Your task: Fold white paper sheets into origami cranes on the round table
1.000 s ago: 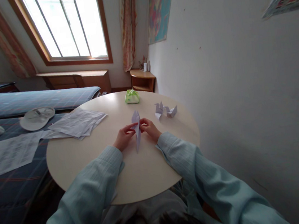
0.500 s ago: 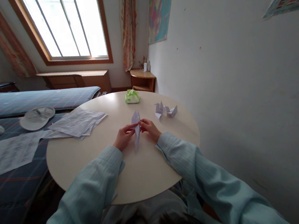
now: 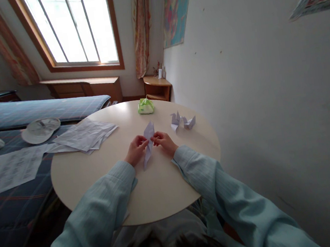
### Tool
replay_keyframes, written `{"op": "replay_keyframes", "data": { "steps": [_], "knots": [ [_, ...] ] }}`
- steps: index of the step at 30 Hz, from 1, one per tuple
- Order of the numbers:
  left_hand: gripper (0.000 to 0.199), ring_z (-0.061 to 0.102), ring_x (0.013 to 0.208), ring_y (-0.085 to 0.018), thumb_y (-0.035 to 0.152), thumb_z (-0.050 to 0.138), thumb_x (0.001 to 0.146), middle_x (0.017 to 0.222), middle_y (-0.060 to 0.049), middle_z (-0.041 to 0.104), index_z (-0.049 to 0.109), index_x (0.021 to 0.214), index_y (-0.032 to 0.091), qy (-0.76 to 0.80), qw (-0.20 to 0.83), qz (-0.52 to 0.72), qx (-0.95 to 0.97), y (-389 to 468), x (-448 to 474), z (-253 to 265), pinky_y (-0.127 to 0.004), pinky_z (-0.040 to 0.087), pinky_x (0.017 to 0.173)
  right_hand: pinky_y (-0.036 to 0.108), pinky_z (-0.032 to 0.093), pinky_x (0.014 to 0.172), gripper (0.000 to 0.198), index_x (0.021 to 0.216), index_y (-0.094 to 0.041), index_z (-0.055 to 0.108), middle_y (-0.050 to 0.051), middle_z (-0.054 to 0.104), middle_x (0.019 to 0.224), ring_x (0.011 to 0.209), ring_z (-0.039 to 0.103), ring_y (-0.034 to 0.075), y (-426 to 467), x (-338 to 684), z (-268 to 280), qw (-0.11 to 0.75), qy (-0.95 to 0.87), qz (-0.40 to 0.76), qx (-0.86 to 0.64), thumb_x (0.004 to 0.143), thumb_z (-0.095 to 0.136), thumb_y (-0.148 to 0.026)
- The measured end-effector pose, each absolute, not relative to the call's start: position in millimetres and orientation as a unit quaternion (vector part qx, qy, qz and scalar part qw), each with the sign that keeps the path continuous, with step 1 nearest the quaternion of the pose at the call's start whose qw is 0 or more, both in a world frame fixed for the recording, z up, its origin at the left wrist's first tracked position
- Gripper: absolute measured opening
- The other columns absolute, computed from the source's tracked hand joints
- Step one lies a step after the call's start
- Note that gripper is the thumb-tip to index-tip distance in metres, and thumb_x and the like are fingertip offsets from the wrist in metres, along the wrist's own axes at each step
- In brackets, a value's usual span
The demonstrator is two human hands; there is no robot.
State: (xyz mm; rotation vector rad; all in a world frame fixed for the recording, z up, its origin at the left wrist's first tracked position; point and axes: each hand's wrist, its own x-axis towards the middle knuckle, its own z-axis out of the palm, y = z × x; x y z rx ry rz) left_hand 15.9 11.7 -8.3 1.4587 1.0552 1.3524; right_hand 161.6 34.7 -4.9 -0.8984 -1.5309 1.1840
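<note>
A folded sheet of white paper (image 3: 148,131), long and narrow with pointed ends, is held between my hands above the table's middle. My left hand (image 3: 136,149) pinches it from the left, thumb and fingers closed at its middle. From the right, my right hand (image 3: 164,142) is closed on it too, its fingertips close to those of the left. The exact creases under the fingers are hidden. To the right of my hands stand two folded paper figures, a bird-like one (image 3: 176,121) and another (image 3: 189,123), close together.
The round cream table (image 3: 91,184) carries a green and white tissue pack (image 3: 145,106) at the back and a stack of papers (image 3: 85,135) at the left. Plaid beds (image 3: 19,213) lie beyond the left edge, holding a white cap (image 3: 41,130). A wall (image 3: 256,108) rises on the right.
The folded paper has turned slightly, its lower tip swinging left and more of its upper face showing. My fingers have shifted a little at its middle.
</note>
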Motion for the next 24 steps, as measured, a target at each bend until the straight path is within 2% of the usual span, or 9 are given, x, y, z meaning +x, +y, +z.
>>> {"op": "replay_keyframes", "data": {
  "steps": [24],
  "knots": [
    [0.03, 0.047, 0.052, -0.007, 0.035, 0.066, 0.056, 0.059, 0.005, 0.05, 0.047, 0.069, 0.016, 0.422, 0.441, 0.545, 0.576, 10.8, 16.4, -7.0, -0.021, 0.035, 0.051, 0.02, 0.035, 0.048, 0.022, 0.063, -0.015, 0.054, -0.004, 0.051, 0.052, 0.047, 0.047, 0.007, 34.1, 162.5, -3.5, 0.475, -0.625, 0.503, -0.362, 0.061, 0.059, -0.037]
  ]
}}
